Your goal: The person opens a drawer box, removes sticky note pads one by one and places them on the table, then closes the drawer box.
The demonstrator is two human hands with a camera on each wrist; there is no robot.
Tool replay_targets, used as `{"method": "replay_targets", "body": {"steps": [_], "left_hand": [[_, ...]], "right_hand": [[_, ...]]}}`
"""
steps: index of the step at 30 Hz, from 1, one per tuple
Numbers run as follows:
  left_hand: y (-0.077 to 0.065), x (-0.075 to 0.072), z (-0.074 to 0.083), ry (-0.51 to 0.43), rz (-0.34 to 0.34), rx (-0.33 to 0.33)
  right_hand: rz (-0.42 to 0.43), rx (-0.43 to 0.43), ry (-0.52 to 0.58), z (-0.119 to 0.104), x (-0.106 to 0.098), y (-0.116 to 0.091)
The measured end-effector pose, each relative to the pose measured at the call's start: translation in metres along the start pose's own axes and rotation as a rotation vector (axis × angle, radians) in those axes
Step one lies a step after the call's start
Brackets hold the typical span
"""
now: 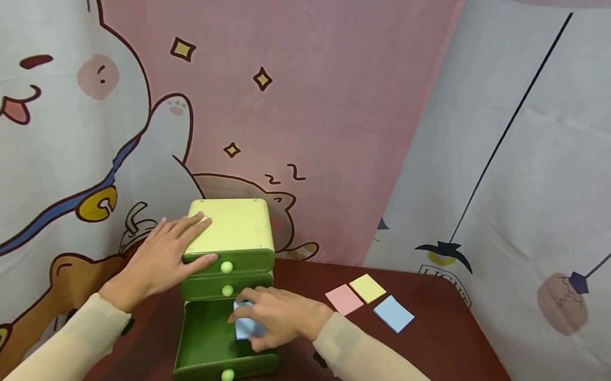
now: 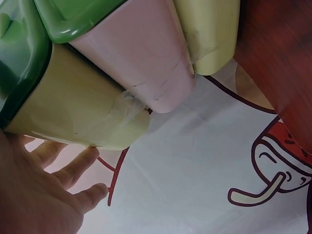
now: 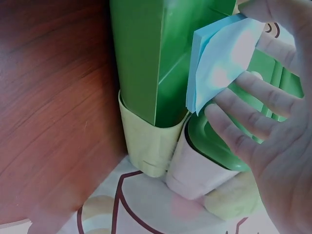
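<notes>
A small three-drawer cabinet (image 1: 235, 227) with a pale yellow top and green drawer fronts stands on the table. Its bottom drawer (image 1: 204, 341) is pulled out, and the two upper ones are closed. My left hand (image 1: 162, 257) rests on the cabinet's upper left corner, fingers extended over the top and thumb across the top drawer front. Over the right side of the pulled-out drawer, my right hand (image 1: 282, 317) pinches a pad of blue sticky notes (image 3: 219, 63) between thumb and fingers. In the right wrist view the pad's top sheet bends away from the stack.
To the right of the cabinet lie a pink sticky note pad (image 1: 344, 300), a yellow pad (image 1: 367, 288) and another blue pad (image 1: 394, 313) on the dark red wooden table (image 1: 431, 368). A cartoon-printed cloth (image 1: 318, 96) hangs behind the table.
</notes>
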State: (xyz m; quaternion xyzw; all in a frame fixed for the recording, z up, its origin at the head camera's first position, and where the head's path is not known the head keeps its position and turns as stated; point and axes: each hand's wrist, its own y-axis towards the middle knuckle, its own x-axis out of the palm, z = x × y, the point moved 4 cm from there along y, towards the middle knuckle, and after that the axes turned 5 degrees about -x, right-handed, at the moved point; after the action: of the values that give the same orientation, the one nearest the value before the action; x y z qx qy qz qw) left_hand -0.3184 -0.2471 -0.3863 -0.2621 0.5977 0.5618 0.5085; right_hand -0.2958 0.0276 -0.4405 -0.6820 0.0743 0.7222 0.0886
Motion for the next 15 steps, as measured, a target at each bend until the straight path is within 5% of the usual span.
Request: {"method": "replay_targets", "body": {"steps": [15], "left_hand": [[0.001, 0.0, 0.0, 0.004, 0.0, -0.002]], "right_hand": [[0.079, 0.063, 0.049, 0.011, -0.002, -0.026]]}}
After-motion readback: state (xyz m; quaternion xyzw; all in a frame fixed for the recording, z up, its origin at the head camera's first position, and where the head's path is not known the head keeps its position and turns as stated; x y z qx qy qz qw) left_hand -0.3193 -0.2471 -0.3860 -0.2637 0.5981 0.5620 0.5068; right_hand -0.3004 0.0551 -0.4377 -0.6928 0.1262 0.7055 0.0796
